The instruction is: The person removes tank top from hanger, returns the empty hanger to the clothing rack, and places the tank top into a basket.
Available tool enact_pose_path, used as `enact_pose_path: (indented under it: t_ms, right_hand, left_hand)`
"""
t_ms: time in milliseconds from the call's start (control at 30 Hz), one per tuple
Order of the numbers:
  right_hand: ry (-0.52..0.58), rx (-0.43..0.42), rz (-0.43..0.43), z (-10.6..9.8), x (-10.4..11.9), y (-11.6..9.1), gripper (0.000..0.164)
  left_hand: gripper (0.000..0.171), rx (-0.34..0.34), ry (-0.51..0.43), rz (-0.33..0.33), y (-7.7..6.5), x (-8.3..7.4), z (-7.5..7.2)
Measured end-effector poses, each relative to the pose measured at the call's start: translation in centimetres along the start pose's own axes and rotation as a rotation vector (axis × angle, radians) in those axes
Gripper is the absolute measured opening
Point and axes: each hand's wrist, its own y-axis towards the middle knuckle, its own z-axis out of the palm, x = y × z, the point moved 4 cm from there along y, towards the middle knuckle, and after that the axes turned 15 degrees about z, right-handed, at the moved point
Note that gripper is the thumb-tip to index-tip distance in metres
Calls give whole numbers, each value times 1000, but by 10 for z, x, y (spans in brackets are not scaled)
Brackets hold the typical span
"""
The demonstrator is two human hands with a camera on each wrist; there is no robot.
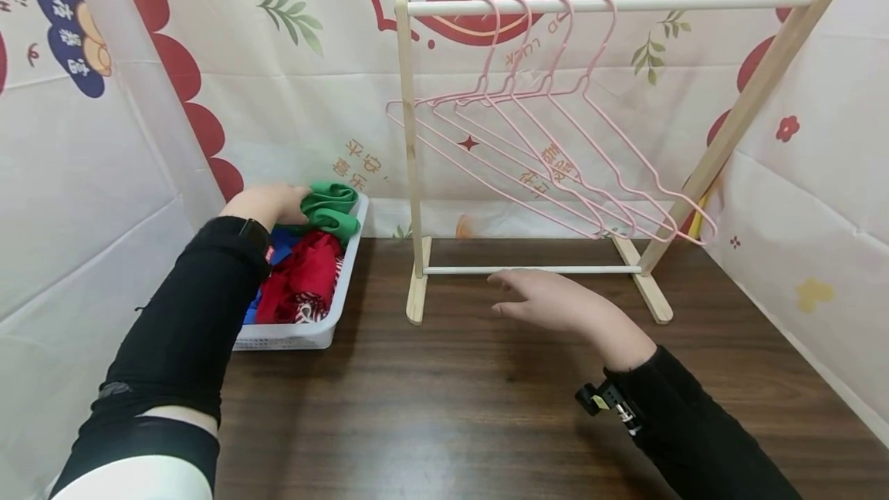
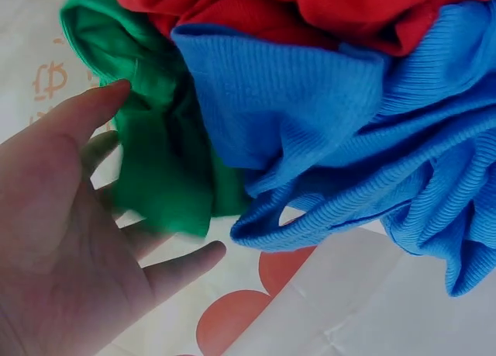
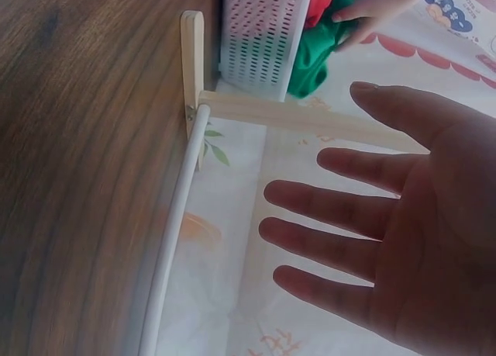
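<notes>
My left hand (image 1: 267,204) is at the green garment (image 1: 333,207), which lies bunched at the far side of a white basket (image 1: 295,339). In the left wrist view, its thumb lies by the edge of the green cloth (image 2: 163,170), with the other fingers spread and partly behind it. A red garment (image 1: 316,265) and a blue ribbed garment (image 2: 287,100) lie beside the green one. My right hand (image 1: 545,301) hovers over the table before the rack, fingers straight and apart, palm bare in the right wrist view.
A wooden rack with a white top rail (image 1: 694,1) stands at the back, with several pink hangers (image 1: 556,99) on it. Its lower white bar (image 1: 458,270) runs just above the brown table (image 1: 417,423). Printed cloth walls (image 1: 319,106) enclose the table.
</notes>
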Motion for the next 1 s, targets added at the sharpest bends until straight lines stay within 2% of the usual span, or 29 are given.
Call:
enact_pose_path:
  t_ms: [267,433,600,833,1000]
  right_hand:
    - [-13,-14,26,-7,1,3,52]
    - [-35,-32,18,-13,6,9,51]
    - [-38,-64,-5,-20,14,18,52]
    - [-44,-123,0,-27,22,26,57]
    - [-128,-198,24,-31,24,27,58]
  left_hand:
    - [55,0,0,54,4,-4,1]
    - [48,-113,9,86,6,-3,-4]
    - [44,-198,57,69,7,-8,-8]
    - [44,-276,89,53,18,-33,-3]
    - [45,-377,4,41,20,-56,-5]
